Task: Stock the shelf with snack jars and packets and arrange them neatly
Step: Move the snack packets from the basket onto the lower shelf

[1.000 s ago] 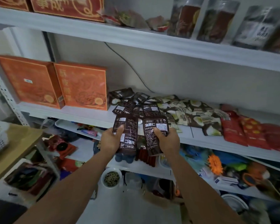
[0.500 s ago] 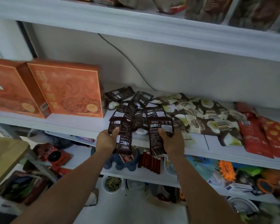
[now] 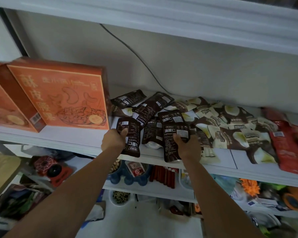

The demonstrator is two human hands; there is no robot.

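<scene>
While the left hand (image 3: 113,140) is pinching one dark snack packet (image 3: 132,133), thumb curled on top, and the right hand (image 3: 187,148) is gripping a second dark packet (image 3: 173,148) likewise, both packets are lying lengthwise front to back on the white shelf (image 3: 76,140), near ends overhanging its front edge. The left one's print is reading upside down, the right one's upright with its top toward the wall. More dark packets (image 3: 150,107) are lying jumbled just behind, an orange box (image 3: 58,95) is standing to their left, brown-and-cream packets (image 3: 230,127) and red packets (image 3: 286,145) are spreading rightward, and a dark cable (image 3: 141,60) is running down the pale wall.
</scene>
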